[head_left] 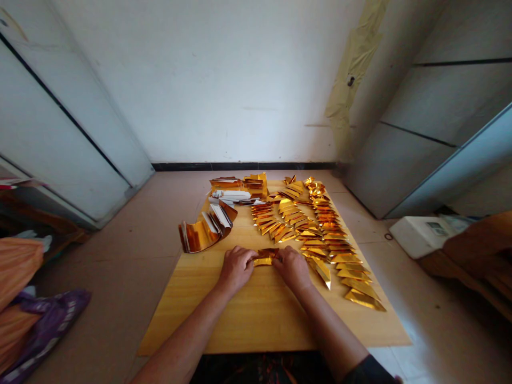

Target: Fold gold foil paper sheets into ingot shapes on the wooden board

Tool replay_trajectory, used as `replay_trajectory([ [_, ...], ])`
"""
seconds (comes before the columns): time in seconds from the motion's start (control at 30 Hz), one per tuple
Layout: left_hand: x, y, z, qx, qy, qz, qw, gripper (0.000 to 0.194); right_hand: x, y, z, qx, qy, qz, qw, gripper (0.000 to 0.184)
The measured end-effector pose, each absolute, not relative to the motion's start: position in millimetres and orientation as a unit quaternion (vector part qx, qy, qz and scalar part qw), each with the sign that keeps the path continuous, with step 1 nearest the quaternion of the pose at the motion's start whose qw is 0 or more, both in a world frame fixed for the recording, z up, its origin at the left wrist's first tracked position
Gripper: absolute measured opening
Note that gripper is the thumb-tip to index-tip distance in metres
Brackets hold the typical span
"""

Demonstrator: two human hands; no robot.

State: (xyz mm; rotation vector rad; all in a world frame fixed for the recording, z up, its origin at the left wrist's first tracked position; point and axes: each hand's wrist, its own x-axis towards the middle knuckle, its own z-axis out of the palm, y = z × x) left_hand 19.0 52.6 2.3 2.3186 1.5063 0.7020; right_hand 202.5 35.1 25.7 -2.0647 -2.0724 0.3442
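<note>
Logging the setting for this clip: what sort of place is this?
Likely a bare home room used for handwork: a wooden board on the floor, white walls, and rows of folded gold foil.

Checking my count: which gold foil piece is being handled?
The small folded gold piece between the left hand and right hand; the other gold pieces lie on the wooden board.

A purple bag (48, 330) lies beside an orange bag (16, 272).

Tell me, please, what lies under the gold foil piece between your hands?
The folded gold foil piece seems to rest on the pale wooden board. The patch beneath is hidden by the foil, left hand and right hand, so nothing more shows.
</note>
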Motion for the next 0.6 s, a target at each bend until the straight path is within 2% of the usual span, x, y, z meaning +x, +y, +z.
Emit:
replay_trajectory([
  [0.17, 22.1, 49.3, 3.3, 0.808, 0.519, 0.255, 0.112, 0.027, 203.3, 34.7, 23.8, -0.698, -0.700, 0.109, 0.110, 0.010],
  [0.6, 22.5, 44.8, 3.9, 0.817, 0.529, 0.223, 0.053, 0.021, 203.4, 37.3, 26.3, -0.708, -0.690, 0.126, 0.083, 0.010],
])
